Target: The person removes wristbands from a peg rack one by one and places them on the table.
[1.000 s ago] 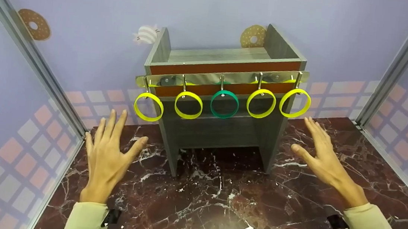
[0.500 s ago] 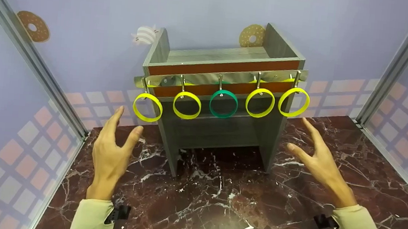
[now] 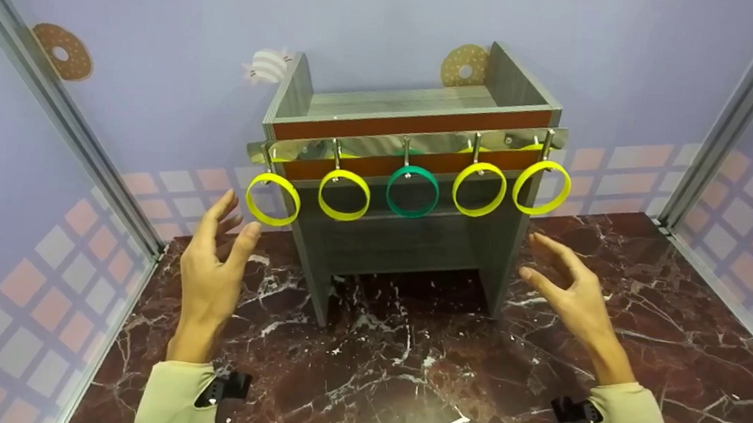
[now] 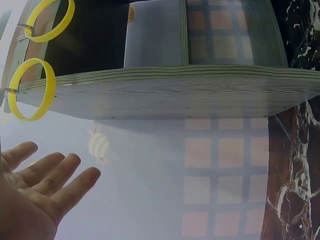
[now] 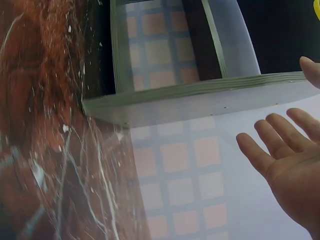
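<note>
Several rings hang from hooks on a metal rail [image 3: 440, 139] across the front of a grey wooden shelf unit [image 3: 415, 113]. A green ring [image 3: 389, 202] is in the middle, with yellow rings to both sides. My left hand [image 3: 210, 275], fingers loosely bent and thumb apart, is just below and left of the leftmost yellow ring [image 3: 270, 221]. In the left wrist view that yellow ring [image 4: 49, 90] is above the fingertips, apart from them. My right hand [image 3: 579, 297] hovers below the rightmost yellow ring [image 3: 566, 195], holding nothing, its fingers relaxed.
The shelf unit stands on a dark red marbled surface [image 3: 402, 373] against a lilac back wall [image 3: 379, 39] with printed sweets and tiles. Side panels with metal frame posts [image 3: 738, 115] close in both sides. A small white scrap [image 3: 460, 420] lies in front.
Both hands have moved inward toward the shelf unit. The left hand has turned and its spread fingers have drawn together; the right fingers have bent more. The rings still hang on their hooks.
</note>
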Available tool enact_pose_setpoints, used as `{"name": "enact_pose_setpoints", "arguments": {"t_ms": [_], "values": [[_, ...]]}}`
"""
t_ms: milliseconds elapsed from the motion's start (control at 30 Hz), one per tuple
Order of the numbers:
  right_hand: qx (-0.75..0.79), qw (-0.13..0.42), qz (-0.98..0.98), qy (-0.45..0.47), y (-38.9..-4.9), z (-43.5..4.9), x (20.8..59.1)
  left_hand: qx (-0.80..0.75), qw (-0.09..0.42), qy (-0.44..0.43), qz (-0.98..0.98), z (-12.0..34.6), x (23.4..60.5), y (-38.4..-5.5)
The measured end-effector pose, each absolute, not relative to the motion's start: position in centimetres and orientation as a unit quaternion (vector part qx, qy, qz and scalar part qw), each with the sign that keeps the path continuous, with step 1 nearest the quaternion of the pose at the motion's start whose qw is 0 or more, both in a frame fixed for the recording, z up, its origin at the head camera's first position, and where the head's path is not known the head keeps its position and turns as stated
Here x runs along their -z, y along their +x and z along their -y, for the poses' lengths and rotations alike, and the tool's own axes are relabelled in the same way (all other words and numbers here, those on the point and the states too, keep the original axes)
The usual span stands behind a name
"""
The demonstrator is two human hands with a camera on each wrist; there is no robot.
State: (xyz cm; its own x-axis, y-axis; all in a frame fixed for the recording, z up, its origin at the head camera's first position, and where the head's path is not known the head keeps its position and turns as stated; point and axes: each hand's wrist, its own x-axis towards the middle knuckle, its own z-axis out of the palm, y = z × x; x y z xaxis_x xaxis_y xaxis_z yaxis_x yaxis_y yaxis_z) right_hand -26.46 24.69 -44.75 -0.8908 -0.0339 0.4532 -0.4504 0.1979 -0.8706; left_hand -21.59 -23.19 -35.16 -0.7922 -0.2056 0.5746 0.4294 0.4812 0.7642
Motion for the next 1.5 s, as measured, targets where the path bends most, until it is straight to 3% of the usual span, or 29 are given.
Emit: {"name": "enact_pose_setpoints", "arguments": {"t_ms": [1000,1500], "values": [[-0.659,0.128,0.737,0.077,-28.4,-22.6,48.4,0.697,0.326,-0.060,0.636,21.8,34.5,-22.3],[-0.636,0.190,0.747,0.051,-28.4,-22.1,49.5,0.719,0.336,-0.062,0.606,21.1,34.3,-22.7]]}}
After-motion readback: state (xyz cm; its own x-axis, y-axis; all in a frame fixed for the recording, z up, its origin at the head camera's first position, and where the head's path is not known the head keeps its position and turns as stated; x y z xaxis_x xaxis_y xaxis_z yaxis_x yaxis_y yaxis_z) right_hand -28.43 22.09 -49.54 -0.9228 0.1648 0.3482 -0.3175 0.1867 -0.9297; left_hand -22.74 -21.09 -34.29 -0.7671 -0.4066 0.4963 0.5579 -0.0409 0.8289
